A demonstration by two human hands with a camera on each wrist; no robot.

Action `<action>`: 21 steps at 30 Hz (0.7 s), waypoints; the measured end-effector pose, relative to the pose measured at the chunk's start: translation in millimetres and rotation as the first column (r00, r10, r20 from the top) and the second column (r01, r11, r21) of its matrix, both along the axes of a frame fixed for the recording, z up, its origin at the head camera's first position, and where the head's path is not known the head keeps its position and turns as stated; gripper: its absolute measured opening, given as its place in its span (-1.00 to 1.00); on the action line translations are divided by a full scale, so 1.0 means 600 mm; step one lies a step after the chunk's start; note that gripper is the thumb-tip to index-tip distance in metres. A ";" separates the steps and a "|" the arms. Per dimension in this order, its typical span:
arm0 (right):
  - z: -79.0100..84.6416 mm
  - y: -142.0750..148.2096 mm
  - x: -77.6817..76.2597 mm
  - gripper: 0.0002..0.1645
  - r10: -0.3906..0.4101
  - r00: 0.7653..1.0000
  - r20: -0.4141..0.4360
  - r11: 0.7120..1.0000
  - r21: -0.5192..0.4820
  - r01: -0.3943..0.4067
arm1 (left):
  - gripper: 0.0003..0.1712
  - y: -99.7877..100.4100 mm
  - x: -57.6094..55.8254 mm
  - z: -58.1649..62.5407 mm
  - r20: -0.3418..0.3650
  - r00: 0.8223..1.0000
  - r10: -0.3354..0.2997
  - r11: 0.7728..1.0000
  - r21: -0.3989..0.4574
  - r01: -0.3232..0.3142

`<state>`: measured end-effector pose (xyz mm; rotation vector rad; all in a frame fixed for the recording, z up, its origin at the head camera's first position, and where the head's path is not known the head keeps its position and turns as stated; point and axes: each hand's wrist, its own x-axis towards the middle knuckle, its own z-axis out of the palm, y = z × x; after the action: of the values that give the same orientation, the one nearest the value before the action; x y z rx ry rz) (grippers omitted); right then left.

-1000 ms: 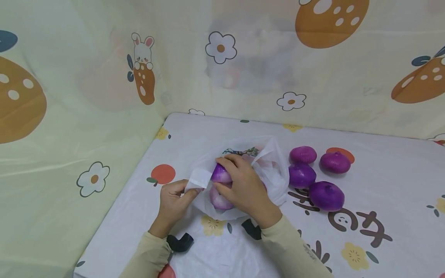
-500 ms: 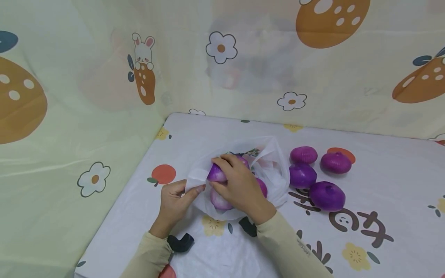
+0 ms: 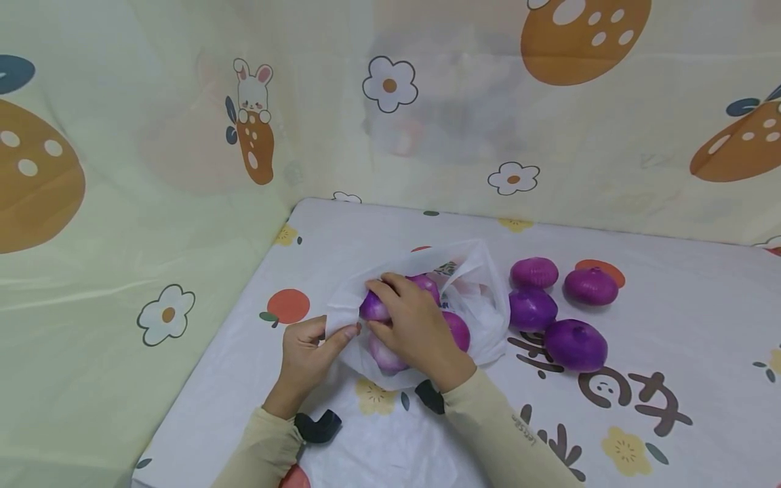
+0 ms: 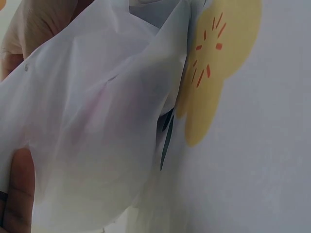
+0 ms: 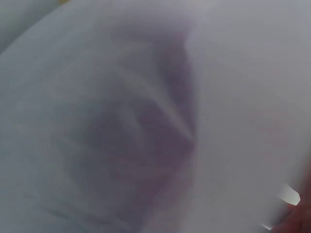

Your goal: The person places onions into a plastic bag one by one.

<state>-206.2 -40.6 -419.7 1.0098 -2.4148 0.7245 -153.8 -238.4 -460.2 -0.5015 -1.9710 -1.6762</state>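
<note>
A white plastic bag [image 3: 488,318] lies open on the table with several purple onions inside. My left hand [image 3: 308,352] pinches the bag's left rim between thumb and fingers; the left wrist view shows the bag's cloudy side [image 4: 97,136] between that hand's digits. Inside the bag mouth, my right hand [image 3: 421,329] grips a purple onion [image 3: 373,308] at the left. Below it a paler onion [image 3: 386,356] shows, and another onion [image 3: 457,331] lies right of the hand. The right wrist view is filled by blurred plastic [image 5: 146,121] with purple behind it.
Several loose onions sit right of the bag, the nearest [image 3: 531,308] against or very close to it, with a darker one [image 3: 575,346] in front. The white patterned tablecloth [image 3: 671,305] reaches a printed curtain [image 3: 451,122] at the back and left.
My right hand has moved a little left with the onion, toward the bag's left side. More of the onions behind and right of it now shows. The left hand keeps its place.
</note>
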 end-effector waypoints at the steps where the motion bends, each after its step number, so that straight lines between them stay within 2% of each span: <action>1: -0.001 0.000 0.001 -0.31 0.000 1.000 0.000 1.000 0.003 0.000 | -0.85 0.000 0.000 0.000 0.000 1.000 0.001 1.000 -0.002 -0.001; 9: -0.011 -0.002 0.006 -0.38 -0.005 1.000 0.013 1.000 0.027 0.004 | -0.86 0.002 -0.001 0.001 -0.001 1.000 -0.012 1.000 -0.001 0.012; 15: -0.015 -0.006 0.009 -0.41 -0.011 1.000 0.015 0.998 0.069 0.010 | -0.84 0.001 -0.003 0.000 -0.016 0.999 -0.044 0.999 0.031 0.044; 21: -0.016 -0.009 0.016 -0.28 -0.043 0.994 0.103 0.988 0.155 0.026 | -0.83 0.001 -0.003 -0.002 -0.030 0.999 -0.039 0.999 0.030 0.040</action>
<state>-196.6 -45.7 -429.2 1.0080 -2.6073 0.6022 -155.7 -238.1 -461.2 -0.5546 -1.9235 -1.7104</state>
